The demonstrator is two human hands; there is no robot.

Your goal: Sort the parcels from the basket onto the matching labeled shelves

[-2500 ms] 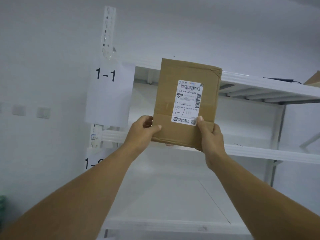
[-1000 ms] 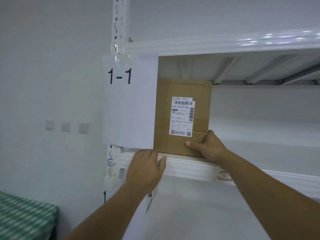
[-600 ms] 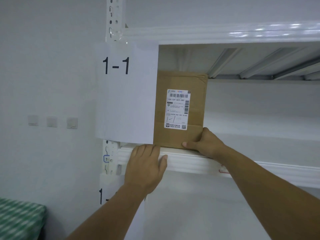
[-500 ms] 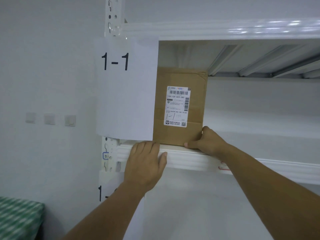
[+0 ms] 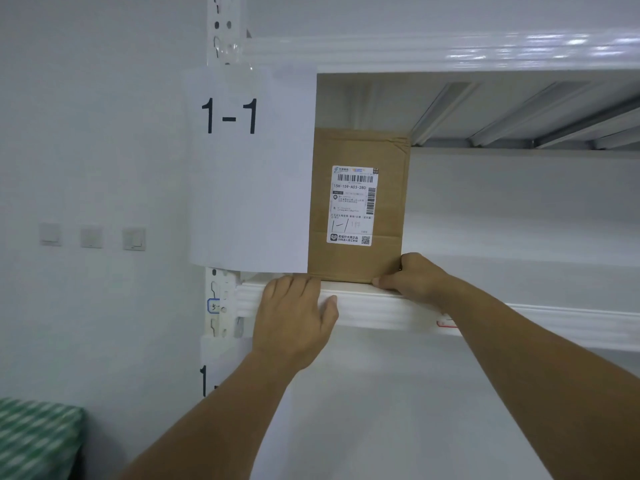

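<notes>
The left hand (image 5: pixel 294 317) lies flat on the front rail of the shelf (image 5: pixel 381 308), fingers straight and close together (thumb stuck out). The right hand (image 5: pixel 412 277) grips the parcel (image 5: pixel 388 202) at its lower right corner, fingers curled behind it. The parcel stands upright on the shelf, left edge behind the 1-1 sign (image 5: pixel 249 185).

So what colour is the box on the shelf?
Brown cardboard box, white label; head view shows it best.

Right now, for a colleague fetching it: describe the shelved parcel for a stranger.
On the white rack, find the sign reading 1-1. Right of it stands a brown cardboard box, the only parcel visible, white shipping label facing out.
</notes>
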